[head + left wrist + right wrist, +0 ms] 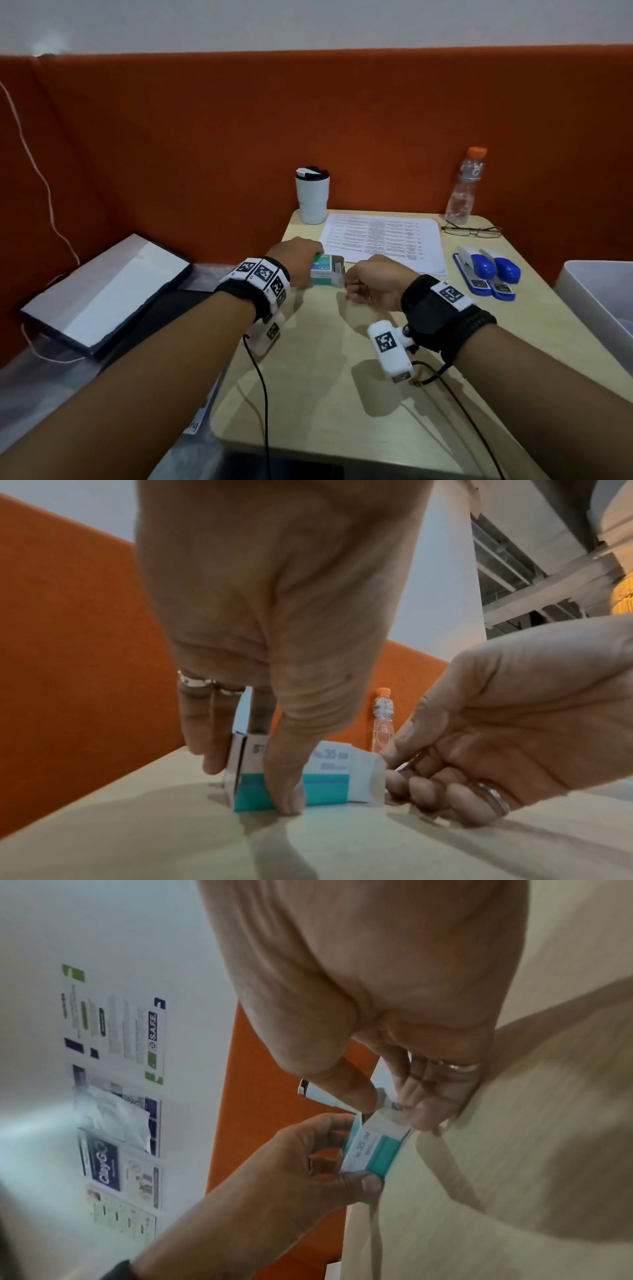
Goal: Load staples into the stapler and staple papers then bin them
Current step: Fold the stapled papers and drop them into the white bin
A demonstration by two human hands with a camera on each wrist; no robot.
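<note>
A green and white staple box (323, 274) lies on the wooden table (325, 394) in front of me. My left hand (308, 265) grips the box from above, thumb on the near side and fingers on the far side (246, 777). At the box's open right end, my right hand (349, 286) pinches a small grey piece between thumb and fingers (387, 1100); it looks like a staple strip. Two blue and white staplers (486, 272) lie side by side at the right. A printed stack of papers (383, 240) lies behind the box.
A white bin (596, 308) stands off the table's right edge. At the back are a white tumbler (312, 195), a clear bottle with an orange cap (464, 188) and glasses (472, 230). A flat dark box (102, 294) lies to the left.
</note>
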